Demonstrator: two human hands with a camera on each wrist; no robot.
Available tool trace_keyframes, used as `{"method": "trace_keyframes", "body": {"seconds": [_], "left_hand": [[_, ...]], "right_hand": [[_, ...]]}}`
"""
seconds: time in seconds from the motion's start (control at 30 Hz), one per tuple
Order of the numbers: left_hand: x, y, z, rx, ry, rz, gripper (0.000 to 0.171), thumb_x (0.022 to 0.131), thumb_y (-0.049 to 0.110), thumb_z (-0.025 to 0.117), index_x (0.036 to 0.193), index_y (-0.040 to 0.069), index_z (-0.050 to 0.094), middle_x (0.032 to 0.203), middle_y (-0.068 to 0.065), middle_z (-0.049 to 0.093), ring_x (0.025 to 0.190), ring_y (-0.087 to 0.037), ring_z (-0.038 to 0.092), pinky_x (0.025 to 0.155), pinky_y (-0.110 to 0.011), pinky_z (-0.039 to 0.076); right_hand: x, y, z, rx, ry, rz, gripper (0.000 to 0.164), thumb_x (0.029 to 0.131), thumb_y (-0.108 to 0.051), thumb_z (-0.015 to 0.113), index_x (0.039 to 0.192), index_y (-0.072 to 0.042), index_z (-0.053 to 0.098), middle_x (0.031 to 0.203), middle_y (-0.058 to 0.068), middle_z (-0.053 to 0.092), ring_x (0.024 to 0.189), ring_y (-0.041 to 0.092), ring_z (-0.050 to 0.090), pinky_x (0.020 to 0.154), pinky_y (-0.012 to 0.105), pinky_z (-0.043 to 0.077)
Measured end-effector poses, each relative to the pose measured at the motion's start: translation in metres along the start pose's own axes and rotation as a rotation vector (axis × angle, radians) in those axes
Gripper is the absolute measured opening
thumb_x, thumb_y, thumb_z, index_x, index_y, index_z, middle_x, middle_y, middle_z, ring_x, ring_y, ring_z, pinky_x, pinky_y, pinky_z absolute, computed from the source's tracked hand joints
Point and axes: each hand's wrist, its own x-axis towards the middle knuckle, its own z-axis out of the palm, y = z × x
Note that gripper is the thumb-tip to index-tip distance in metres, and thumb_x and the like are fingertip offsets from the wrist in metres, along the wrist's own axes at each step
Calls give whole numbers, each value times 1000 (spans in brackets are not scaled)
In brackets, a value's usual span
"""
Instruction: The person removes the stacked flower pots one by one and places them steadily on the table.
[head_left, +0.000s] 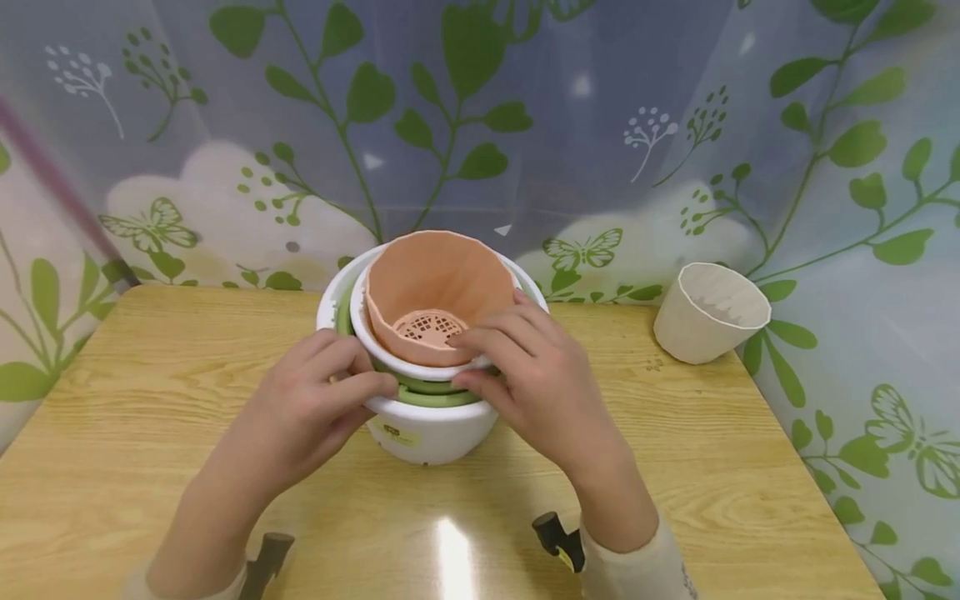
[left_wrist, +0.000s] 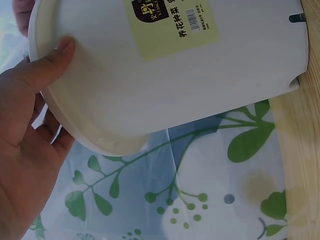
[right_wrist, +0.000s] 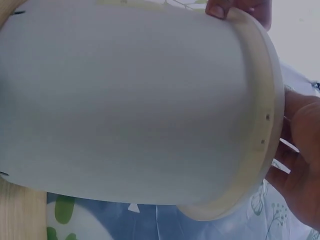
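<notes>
Wood-grained tabletop [head_left: 423,517] is running beneath the fingers, where the left hand [head_left: 307,400] is pinching the near-left rim of the outer white pot [head_left: 442,433], its long axis standing upright. Just inside, the right hand [head_left: 543,387] is pinching the near-right rims of the peach pot [head_left: 442,267] and inner white pot [head_left: 420,371], mouths facing up, with a green pot [head_left: 435,398] showing between. Well right of the fingers, wood is stretching toward the cream pot [head_left: 690,329] near the edge, leaf-printed backdrop [head_left: 480,125] rising behind.

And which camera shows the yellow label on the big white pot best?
The left wrist view: the yellow label is biggest there, its printing clear, though partly cut off. The head view shows it tiny; the right wrist view, only what seems its edge.
</notes>
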Motion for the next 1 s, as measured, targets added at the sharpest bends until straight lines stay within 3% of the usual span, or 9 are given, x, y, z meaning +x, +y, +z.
{"method": "trace_keyframes", "body": {"seconds": [0.2, 0.43, 0.67, 1.0], "left_hand": [[1, 1, 0, 10, 11, 17, 9, 84, 15, 68, 91, 17, 72, 87, 3, 58, 85, -17, 54, 72, -29, 44], [3, 2, 1, 28, 32, 36, 9, 86, 14, 63, 88, 17, 72, 86, 3, 58, 84, -18, 56, 71, -29, 45], [2, 1, 1, 17, 25, 34, 10, 85, 14, 64, 89, 17, 72, 86, 3, 59, 85, -18, 55, 73, -28, 44], [1, 1, 2, -26, 24, -3, 11, 87, 18, 63, 91, 16, 73, 89, 4, 62, 88, -18, 55, 77, -26, 42]], "right_hand": [[-2, 5, -8, 52, 25, -2, 19, 88, -17, 76, 105, -10, 72, 102, 2, 70, 104, 20, 62, 112, 47, 39], [-1, 7, -9, 23, 99, -25, 10, 93, -14, 70, 100, -9, 73, 98, 3, 71, 99, 21, 64, 104, 43, 47], [2, 6, -12, 3, 242, -86, 15, 97, -17, 65, 94, -6, 74, 91, 6, 71, 93, 25, 65, 102, 50, 47], [6, 5, -21, 17, 379, -125, 15, 95, -15, 67, 90, -2, 75, 88, 10, 72, 92, 30, 66, 100, 52, 48]]}}
